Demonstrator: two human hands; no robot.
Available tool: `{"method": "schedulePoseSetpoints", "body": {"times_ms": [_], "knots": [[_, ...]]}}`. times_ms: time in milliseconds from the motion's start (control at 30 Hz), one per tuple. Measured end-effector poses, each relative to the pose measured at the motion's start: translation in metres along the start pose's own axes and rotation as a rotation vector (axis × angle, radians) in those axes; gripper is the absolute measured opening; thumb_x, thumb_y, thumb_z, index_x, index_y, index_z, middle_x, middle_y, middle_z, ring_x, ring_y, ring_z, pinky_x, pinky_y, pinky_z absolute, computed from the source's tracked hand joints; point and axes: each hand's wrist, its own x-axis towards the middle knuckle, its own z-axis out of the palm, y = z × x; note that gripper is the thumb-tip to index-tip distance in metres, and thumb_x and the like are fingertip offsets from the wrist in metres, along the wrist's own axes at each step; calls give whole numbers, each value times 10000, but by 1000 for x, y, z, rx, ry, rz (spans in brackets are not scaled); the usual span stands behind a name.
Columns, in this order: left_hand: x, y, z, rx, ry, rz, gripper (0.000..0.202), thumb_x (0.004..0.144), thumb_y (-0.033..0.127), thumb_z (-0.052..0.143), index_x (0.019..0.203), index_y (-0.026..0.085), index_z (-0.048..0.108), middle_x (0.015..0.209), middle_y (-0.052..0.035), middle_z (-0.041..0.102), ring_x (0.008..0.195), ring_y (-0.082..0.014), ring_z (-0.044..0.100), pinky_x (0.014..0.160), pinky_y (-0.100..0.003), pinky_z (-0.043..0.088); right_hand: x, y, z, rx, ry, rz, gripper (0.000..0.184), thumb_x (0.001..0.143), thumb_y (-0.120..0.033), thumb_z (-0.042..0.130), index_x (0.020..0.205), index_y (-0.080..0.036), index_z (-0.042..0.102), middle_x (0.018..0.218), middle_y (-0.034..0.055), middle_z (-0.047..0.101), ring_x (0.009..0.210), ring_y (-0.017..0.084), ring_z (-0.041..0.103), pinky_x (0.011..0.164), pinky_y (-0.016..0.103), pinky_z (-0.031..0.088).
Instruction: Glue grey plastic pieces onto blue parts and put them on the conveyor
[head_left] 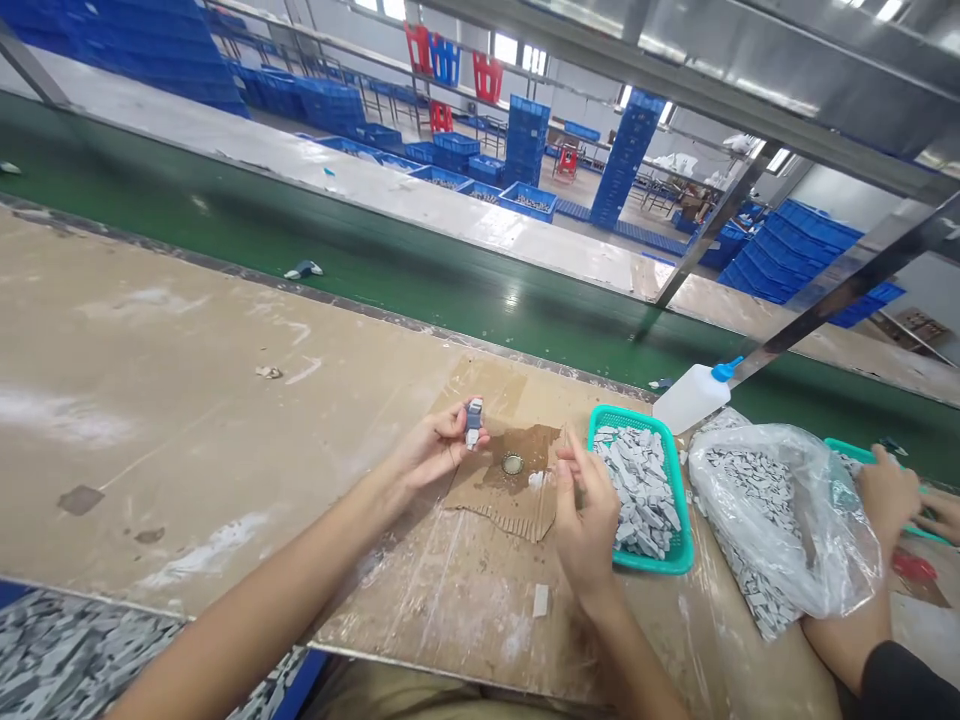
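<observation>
Over the cardboard pad (491, 497), the left hand (429, 452) is pinching a small grey part (473, 424) upright, best gripped low and steady, while the right hand (585, 512) is hovering beside the teal basket (646, 566), its curled fingers' contents being indiscernible.

glossy plastic bag (787, 510), matt cardboard sheet (502, 485)

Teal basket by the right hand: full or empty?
Full. The teal basket is heaped with small grey parts up to its rim, beside the right hand.
</observation>
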Motion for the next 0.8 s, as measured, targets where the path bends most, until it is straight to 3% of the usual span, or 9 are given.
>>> {"method": "schedulePoseSetpoints", "body": {"times_ms": [167, 300, 400, 567, 700, 800], "knots": [[-4, 3, 6, -34, 8, -35, 313, 669, -86, 462, 862, 148, 539, 691, -30, 531, 551, -118, 576, 533, -167, 547, 37, 16, -38, -92, 127, 22, 373, 943, -305, 489, 1273, -205, 632, 1011, 90, 695, 910, 194, 641, 786, 330, 529], [-5, 3, 12, -41, 86, -54, 302, 724, -84, 435, 889, 141, 549, 700, -32, 549, 551, -110, 588, 531, -147, 550, 54, 57, -55, -230, 57, 117, 331, 899, -267, 494, 1116, -159, 719, 925, 97, 715, 767, 196, 637, 709, 335, 522], [-1, -1, 11, 20, 129, -18, 303, 775, -62, 443, 960, 139, 575, 729, -40, 586, 606, -124, 632, 563, -146, 566, 50, 77, -56, -266, -7, 99, 328, 872, -158, 444, 970, -162, 757, 911, 87, 730, 802, 197, 655, 776, 342, 518], [8, -12, 11, 282, 86, 173, 375, 769, 18, 622, 1116, 161, 617, 768, -35, 630, 669, -153, 663, 668, -241, 619, 40, 80, -49, -408, -104, 130, 368, 859, -77, 440, 1063, -172, 732, 988, 94, 707, 944, 220, 647, 880, 345, 493], [15, -17, 16, 455, 167, 170, 265, 738, 15, 688, 983, 110, 660, 785, -66, 655, 657, -141, 654, 625, -190, 589, 40, 80, -47, -447, -199, 189, 301, 831, -82, 526, 1041, -159, 727, 1000, 114, 670, 1001, 245, 617, 922, 349, 470], [27, -12, 21, 560, 159, 133, 195, 733, 28, 699, 914, 96, 672, 846, -81, 664, 722, -144, 658, 683, -193, 581, 41, 80, -48, -442, -256, 245, 246, 831, -94, 555, 1004, -151, 721, 999, 112, 665, 1032, 247, 605, 935, 341, 455]]}}
